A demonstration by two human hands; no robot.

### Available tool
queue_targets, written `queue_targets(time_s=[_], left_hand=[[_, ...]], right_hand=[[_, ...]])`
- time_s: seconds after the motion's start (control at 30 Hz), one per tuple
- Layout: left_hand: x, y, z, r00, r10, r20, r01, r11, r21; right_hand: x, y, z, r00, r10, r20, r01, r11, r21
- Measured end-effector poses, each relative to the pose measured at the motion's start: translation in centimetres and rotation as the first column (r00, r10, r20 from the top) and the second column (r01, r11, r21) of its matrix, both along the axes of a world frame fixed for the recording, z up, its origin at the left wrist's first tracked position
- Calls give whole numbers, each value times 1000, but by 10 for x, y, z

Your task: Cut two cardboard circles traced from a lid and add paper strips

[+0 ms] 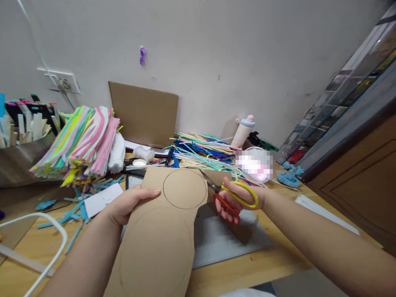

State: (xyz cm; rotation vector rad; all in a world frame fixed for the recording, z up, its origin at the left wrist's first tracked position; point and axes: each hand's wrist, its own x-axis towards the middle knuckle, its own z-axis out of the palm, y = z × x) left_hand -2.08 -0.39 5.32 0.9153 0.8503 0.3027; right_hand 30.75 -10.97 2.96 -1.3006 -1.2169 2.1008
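My left hand (133, 202) grips the left edge of a piece of brown cardboard (157, 243), thumb on top and fingers hidden beneath. Two circles are drawn on the cardboard: a smaller dark one near the far end and a larger, fainter one below it. In my right hand (233, 200) is a pair of scissors (219, 189) with one yellow and one red handle. Their blades are parted at the cardboard's upper right edge, beside the smaller circle. The right side of the cardboard has a curved cut outline.
A grey mat (229, 243) lies under the cardboard. Bundled pastel pipe cleaners (83, 144) stand at the left, loose ones (201, 150) behind. A bottle (243, 133), a cardboard sheet (144, 113) against the wall and a white paper (103, 199) are around. A white cable (63, 235) curves at lower left.
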Motion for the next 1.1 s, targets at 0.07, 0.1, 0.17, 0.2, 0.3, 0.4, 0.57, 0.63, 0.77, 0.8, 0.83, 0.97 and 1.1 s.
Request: queue_targets(time_s=[0.07, 0.1, 0.17, 0.2, 0.3, 0.4, 0.57, 0.63, 0.77, 0.8, 0.83, 0.97, 1.1], left_hand=[[0, -1, 0, 1000, -16, 4, 16, 1000, 26], [0, -1, -1, 1000, -24, 5, 24, 999, 39], [0, 0, -2, 999, -37, 1, 36, 998, 56], [0, 1, -3, 999, -35, 0, 35, 998, 57], [-1, 4, -5, 1000, -19, 0, 19, 998, 53], [-1, 4, -7, 999, -28, 20, 27, 999, 44], [2, 2, -9, 995, -80, 66, 78, 997, 26], [2, 2, -10, 995, -79, 67, 78, 997, 9], [1, 5, -11, 996, -72, 59, 73, 997, -20], [1, 5, -12, 996, -71, 56, 72, 997, -26], [1, 5, -12, 996, -70, 54, 71, 997, -30], [2, 5, -15, 996, -71, 60, 73, 997, -32], [4, 3, -14, 996, -69, 54, 70, 997, -33]], right_hand=[[-10, -1, 3, 998, -49, 50, 48, 999, 18], [-17, -2, 4, 992, -92, 87, 90, 996, 27], [-31, -3, 3, 966, -202, 162, 193, 979, 67], [-37, -4, 2, 949, -255, 183, 241, 966, 95], [-46, -5, -4, 919, -348, 184, 324, 935, 147], [-44, -3, -2, 929, -330, 168, 316, 943, 104], [-36, 2, 12, 967, -223, 125, 223, 975, 13], [-36, 3, 10, 965, -223, 137, 222, 975, 28], [-39, 4, 0, 937, -306, 169, 290, 950, 118], [-39, 4, -2, 933, -316, 170, 298, 946, 125], [-40, 4, -2, 933, -316, 170, 298, 947, 120], [-40, 8, 1, 950, -279, 142, 270, 960, 80], [-41, 14, -6, 943, -309, 123, 301, 950, 82]])
